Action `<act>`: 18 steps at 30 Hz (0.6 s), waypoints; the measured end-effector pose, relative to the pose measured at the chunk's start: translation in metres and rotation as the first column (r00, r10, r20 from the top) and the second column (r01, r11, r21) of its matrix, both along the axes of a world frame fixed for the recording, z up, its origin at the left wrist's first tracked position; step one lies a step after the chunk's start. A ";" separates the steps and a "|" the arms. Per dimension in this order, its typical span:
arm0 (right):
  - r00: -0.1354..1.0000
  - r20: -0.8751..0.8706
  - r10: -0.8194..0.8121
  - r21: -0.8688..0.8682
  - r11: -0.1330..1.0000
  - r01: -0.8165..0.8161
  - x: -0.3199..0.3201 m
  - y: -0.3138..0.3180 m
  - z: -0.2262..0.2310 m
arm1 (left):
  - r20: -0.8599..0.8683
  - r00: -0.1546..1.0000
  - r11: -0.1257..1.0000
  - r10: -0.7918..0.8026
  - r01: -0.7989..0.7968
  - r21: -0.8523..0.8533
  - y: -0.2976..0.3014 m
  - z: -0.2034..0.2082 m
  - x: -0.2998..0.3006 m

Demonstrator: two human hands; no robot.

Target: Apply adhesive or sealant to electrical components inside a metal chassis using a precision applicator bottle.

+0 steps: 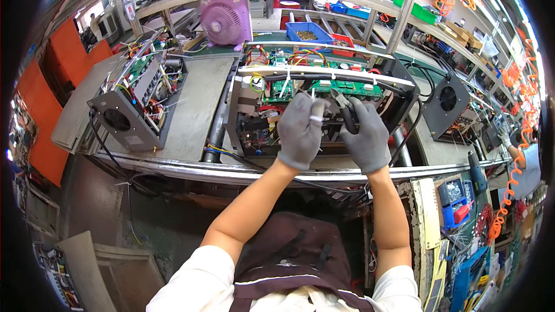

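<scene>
In front of me stands an open-sided electrical unit (409,85) with a dark metal frame. Green circuit boards (363,88) and coloured wires fill its inside. A black cable bundle (309,77) runs along its top rail, bound with white ties. My left hand (299,131), in a grey glove, is closed at the middle of the unit. A thin white cable tie (313,93) sticks up from its fingers. Close beside it my right hand (368,137), also gloved, grips cutting pliers (340,99), their jaws pointing up and left toward the cables. My fingers hide part of the wiring.
Similar units stand at the left (128,117) and right (448,104) on the roller line. Behind are a purple fan (224,23) and a blue bin (293,33) of small parts. A power screwdriver (476,170) lies right; orange coiled hoses (527,138) hang there. Another person's gloved hand (504,137) works far right.
</scene>
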State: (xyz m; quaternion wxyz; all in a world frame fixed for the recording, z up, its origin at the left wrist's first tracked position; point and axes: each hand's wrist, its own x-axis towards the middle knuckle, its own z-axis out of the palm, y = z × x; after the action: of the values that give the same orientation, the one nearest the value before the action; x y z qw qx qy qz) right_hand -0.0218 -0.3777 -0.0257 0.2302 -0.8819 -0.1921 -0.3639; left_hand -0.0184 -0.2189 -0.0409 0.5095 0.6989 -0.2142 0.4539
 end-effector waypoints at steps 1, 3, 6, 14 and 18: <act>0.999 0.034 -0.030 0.001 1.000 0.030 0.001 -0.002 -0.008 | 0.067 0.995 0.997 0.068 -0.071 0.037 0.004 -0.008 -0.006; 0.992 0.079 -0.093 -0.055 0.994 0.098 0.011 -0.006 -0.022 | -0.047 0.992 0.961 -0.114 0.098 -0.260 -0.005 -0.023 -0.024; 0.979 0.111 -0.173 -0.227 0.954 0.194 0.014 0.003 -0.023 | -0.194 0.851 0.675 -0.488 0.227 -0.702 0.002 -0.030 -0.034; 0.974 0.111 -0.199 -0.307 0.925 0.224 0.033 0.030 -0.028 | -0.103 0.205 0.128 -0.973 0.113 -0.985 0.004 -0.014 -0.007; 0.953 0.147 -0.266 -0.397 0.866 0.303 0.048 0.033 -0.035 | 0.072 0.083 -0.062 -0.994 0.119 -0.991 -0.001 -0.005 0.011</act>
State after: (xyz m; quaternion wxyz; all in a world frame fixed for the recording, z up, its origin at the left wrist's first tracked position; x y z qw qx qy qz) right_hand 0.0262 -0.3443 -0.0604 -0.0271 -0.9123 -0.1426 -0.3830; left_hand -0.0074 -0.2203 -0.0458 0.9557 0.1970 -0.0293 -0.2167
